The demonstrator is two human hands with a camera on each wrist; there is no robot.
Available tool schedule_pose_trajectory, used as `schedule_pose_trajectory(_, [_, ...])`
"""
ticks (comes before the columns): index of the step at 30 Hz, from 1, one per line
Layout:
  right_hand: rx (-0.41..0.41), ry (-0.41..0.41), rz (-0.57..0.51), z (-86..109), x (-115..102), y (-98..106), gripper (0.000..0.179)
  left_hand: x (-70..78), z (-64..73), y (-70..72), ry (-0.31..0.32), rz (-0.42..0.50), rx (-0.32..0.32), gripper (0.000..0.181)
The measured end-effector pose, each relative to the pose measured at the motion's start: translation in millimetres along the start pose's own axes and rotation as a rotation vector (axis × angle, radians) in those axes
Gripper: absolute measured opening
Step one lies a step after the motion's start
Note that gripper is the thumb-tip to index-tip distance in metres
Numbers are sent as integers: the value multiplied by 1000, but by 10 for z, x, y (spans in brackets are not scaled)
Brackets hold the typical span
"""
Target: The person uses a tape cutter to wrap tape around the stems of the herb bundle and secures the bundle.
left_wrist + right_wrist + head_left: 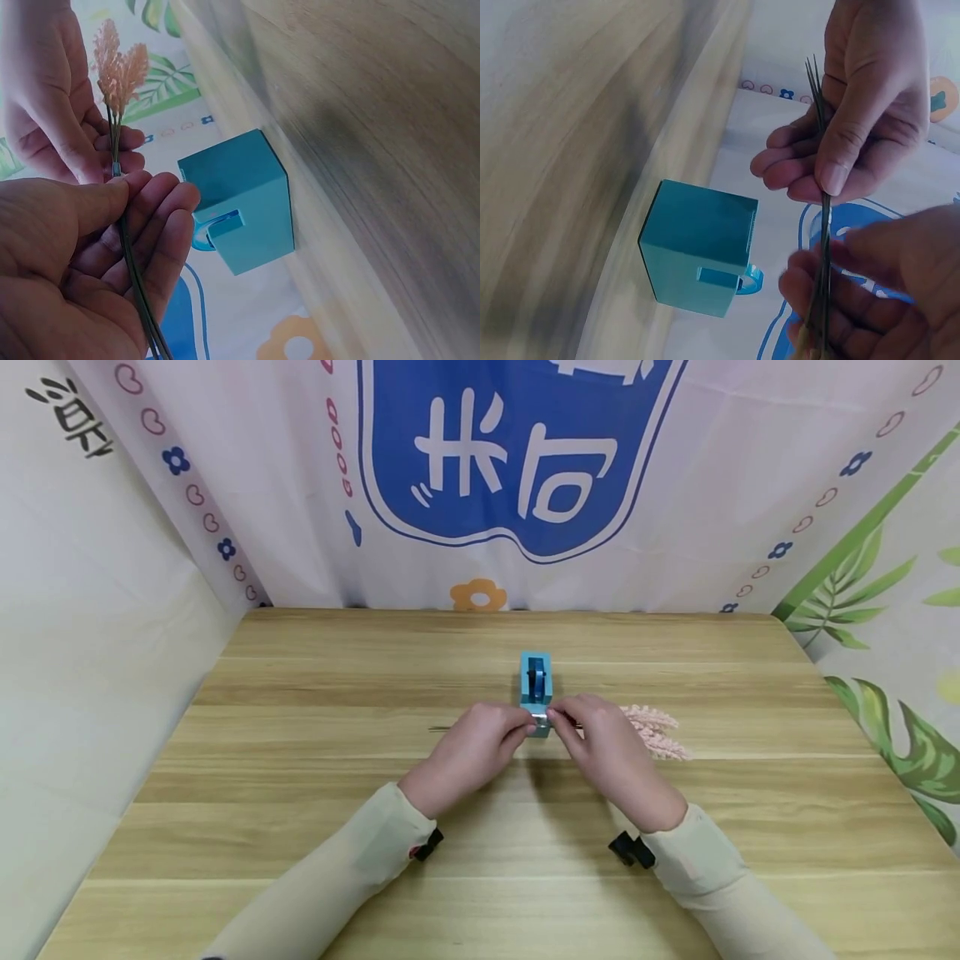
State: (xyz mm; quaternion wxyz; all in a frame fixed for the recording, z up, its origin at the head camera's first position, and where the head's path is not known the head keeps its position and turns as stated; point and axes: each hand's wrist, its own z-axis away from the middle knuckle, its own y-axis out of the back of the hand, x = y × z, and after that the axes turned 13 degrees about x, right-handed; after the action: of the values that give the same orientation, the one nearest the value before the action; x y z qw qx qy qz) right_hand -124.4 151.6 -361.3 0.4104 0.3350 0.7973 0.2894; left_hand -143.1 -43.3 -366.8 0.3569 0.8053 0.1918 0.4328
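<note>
A bunch of pink flower sprays point(652, 731) on thin dark green stems point(817, 97) is held crosswise in front of a blue tape dispenser point(536, 681). My left hand point(480, 743) pinches the stems between thumb and fingers, their cut ends sticking out to its left. Close by on the flower side, my right hand point(607, 747) holds the same stems with curled fingers. Between the two hands a small shiny band point(116, 169), like clear tape, sits round the stems. In the right wrist view the flower heads are mostly out of frame.
The dispenser stands on a wooden table point(337, 777), just beyond the fingertips, with its tape roll point(537, 681) in the top. A printed white curtain point(300, 485) hangs behind the table's back edge, and leaf-patterned cloth point(900, 718) borders the right side.
</note>
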Motion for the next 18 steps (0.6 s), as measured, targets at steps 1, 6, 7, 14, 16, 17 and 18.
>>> schedule_pose_trajectory(1, [-10, 6, -12, -1, 4, 4, 18, -3, 0, -1, 0, 0, 1, 17])
schedule_pose_trajectory(6, [-76, 33, -25, -3, 22, 12, 13, -15, 3, -6, -8, -3, 8, 16])
schedule_pose_trajectory(7, [-87, 36, -24, -5, 24, 13, 14, -15, 4, -4, -11, -6, 10, 16])
schedule_pose_trajectory(14, [-139, 49, -34, -30, 44, 14, 13, -20, 11, -3, -11, 2, 26, 15])
schedule_pose_trajectory(16, [-141, 56, -24, -33, 48, 14, 11, -20, 15, -4, -12, 8, 29, 13])
schedule_pose_trajectory(17, [-142, 60, -18, -35, 50, 14, 10, -21, 17, -4, -13, 10, 29, 13])
schedule_pose_trajectory(18, [-143, 65, -10, -35, 46, 15, 10, -21, 18, -5, -14, 14, 30, 12])
